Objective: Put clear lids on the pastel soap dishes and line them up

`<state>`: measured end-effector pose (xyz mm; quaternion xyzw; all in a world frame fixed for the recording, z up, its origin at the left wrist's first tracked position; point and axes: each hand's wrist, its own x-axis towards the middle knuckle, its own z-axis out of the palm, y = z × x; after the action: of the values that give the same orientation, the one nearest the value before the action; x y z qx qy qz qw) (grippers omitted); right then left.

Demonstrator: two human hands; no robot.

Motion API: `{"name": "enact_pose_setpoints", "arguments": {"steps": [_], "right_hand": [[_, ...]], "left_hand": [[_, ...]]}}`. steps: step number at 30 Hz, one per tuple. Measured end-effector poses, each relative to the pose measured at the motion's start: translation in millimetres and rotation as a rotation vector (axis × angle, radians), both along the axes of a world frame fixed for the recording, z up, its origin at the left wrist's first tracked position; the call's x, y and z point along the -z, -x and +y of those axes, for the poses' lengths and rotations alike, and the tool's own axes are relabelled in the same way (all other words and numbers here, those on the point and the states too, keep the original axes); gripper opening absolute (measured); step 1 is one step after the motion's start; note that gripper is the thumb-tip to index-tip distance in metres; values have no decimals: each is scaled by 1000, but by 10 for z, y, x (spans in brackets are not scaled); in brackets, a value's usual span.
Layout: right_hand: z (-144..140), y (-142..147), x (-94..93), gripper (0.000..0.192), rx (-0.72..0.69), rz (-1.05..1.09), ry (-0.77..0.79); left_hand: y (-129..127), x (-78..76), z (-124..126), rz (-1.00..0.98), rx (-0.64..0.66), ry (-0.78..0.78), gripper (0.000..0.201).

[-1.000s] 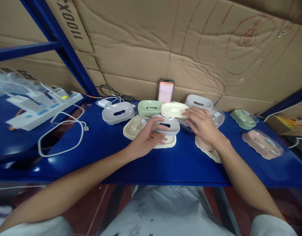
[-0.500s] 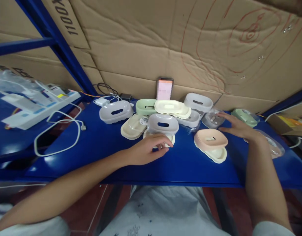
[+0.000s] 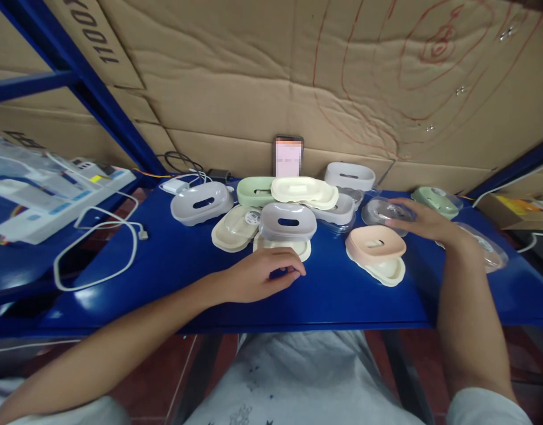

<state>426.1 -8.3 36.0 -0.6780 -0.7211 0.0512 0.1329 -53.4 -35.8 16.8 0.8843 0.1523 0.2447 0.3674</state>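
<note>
Plastic-covered grey soap dish [image 3: 376,210], long axis sideways, is lying on the blue tabletop [image 3: 329,289] left of the nearer right hand [image 3: 424,222], whose parted fingers are spanning its end, grip unclear; loosely curled left hand [image 3: 259,274] is holding nothing.

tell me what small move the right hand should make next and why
Probably firm the right hand's hold on the clear-covered grey dish: its fingers are already at that dish's right side, though how tightly they grip can't be seen. The left hand looks empty.
</note>
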Motion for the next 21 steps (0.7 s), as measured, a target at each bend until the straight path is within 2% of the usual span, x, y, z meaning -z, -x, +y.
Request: {"name": "enact_pose_setpoints", "arguments": {"steps": [3, 8, 12, 16, 19, 21], "right_hand": [[-18, -11, 15, 69, 30, 54, 47], [17, -42, -31, 58, 146, 24, -13], [19, -14, -116, 42, 157, -11, -82], [-66, 26, -99, 30, 99, 4, 75], [-120, 20, -17, 35, 59, 12, 184], [-120, 7, 38, 38, 49, -1, 198]], "left_hand": [[2, 2, -1, 26, 10, -7, 18], [-1, 18, -1, 44, 14, -25, 18], [0, 16, -7, 59, 12, -35, 19], [5, 11, -13, 78, 17, -59, 19], [5, 12, -15, 82, 19, -63, 19], [3, 12, -16, 82, 25, -64, 19]]}}
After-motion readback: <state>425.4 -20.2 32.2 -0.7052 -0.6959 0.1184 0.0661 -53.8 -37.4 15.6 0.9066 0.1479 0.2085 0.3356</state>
